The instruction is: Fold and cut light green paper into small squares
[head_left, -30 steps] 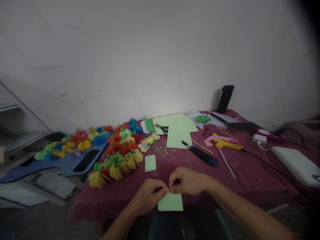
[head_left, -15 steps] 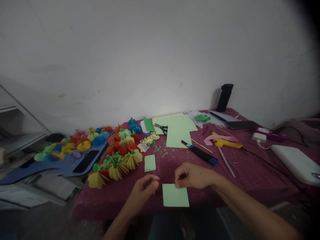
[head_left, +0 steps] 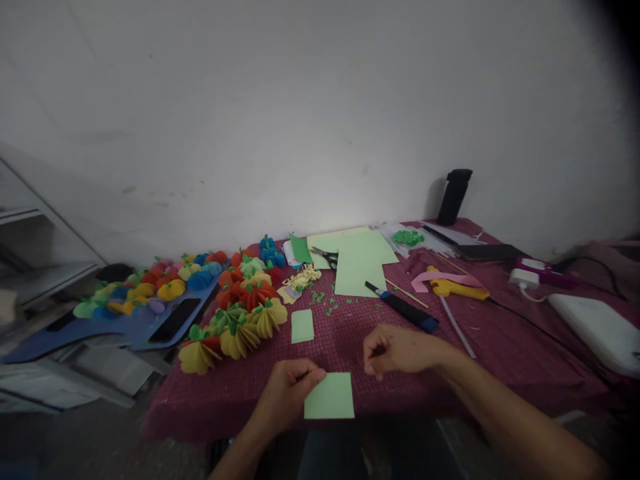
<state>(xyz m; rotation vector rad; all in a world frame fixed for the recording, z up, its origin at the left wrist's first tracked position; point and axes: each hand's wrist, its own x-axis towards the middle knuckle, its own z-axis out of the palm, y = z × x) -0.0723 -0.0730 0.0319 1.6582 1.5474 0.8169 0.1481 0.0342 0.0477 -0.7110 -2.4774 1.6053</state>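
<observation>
A light green square of paper (head_left: 330, 399) is at the near edge of the table. My left hand (head_left: 293, 389) pinches its upper left corner between thumb and fingers. To the right of the paper, apart from it, my right hand (head_left: 395, 352) hovers over the cloth. Its fingers are loosely curled, a little apart from the thumb, and no object shows in them. A smaller stack of light green paper (head_left: 302, 326) lies just beyond my left hand.
Colourful folded-paper pumpkins (head_left: 253, 313) crowd the left side. Large green sheets (head_left: 357, 270), scissors (head_left: 327, 257) and green scraps (head_left: 330, 303) lie ahead. A dark blue-ended tool (head_left: 405, 310), a yellow glue gun (head_left: 457, 287), a white box (head_left: 595, 333) and a black bottle (head_left: 454, 197) are rightward.
My right hand has let go of the green paper square and drawn back to the right. My left hand has taken its corner, and the square has shifted left.
</observation>
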